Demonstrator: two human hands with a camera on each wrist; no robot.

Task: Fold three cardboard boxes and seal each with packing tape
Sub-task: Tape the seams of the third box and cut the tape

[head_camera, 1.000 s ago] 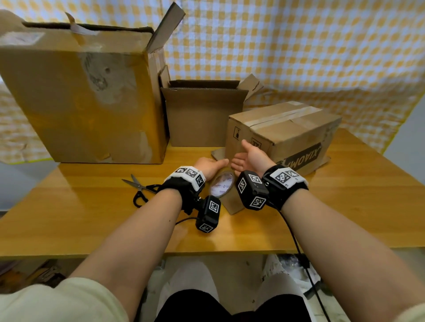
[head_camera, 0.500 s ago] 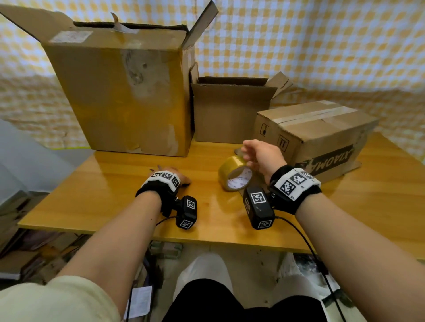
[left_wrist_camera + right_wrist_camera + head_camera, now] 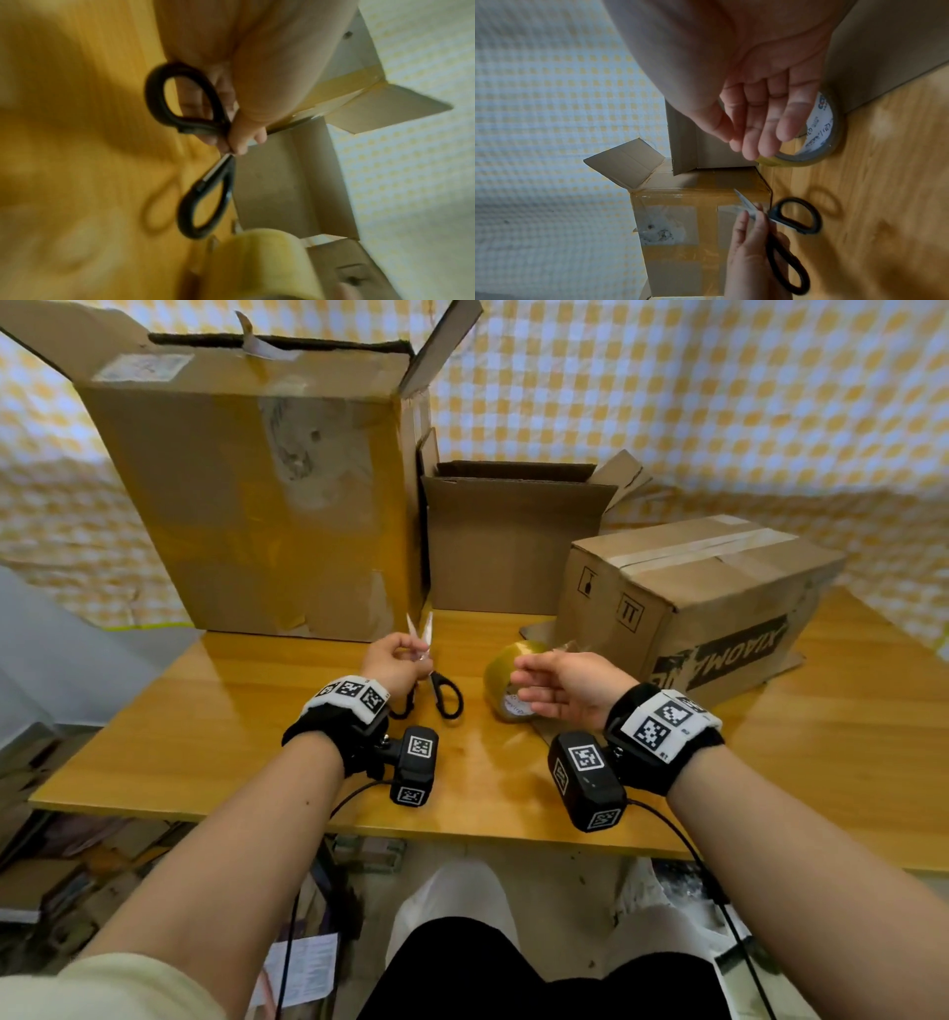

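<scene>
My left hand (image 3: pixel 408 654) pinches the scissors (image 3: pixel 436 690) at the blades near the pivot, points up, black handles hanging toward me. The left wrist view shows the fingers (image 3: pixel 239 140) curled on the scissors (image 3: pixel 203 194). My right hand (image 3: pixel 526 685) hovers with straight fingers just in front of the yellowish tape roll (image 3: pixel 506 667), which stands on edge on the table; the right wrist view shows this hand (image 3: pixel 752 130) holding nothing beside the roll (image 3: pixel 818 130). A tall open box (image 3: pixel 257 505) and a smaller open box (image 3: pixel 513 541) stand behind. A taped box (image 3: pixel 693 603) lies at right.
The wooden table (image 3: pixel 205 721) has bare surface on its left and along the front edge (image 3: pixel 462 834). A yellow checked cloth (image 3: pixel 719 403) hangs behind the boxes. Wrist camera cables trail over the table edge. Papers and clutter lie on the floor below.
My left hand went from resting on the table to lifting the scissors by their blades. My right hand let go of the tape roll, which now stands by the taped box.
</scene>
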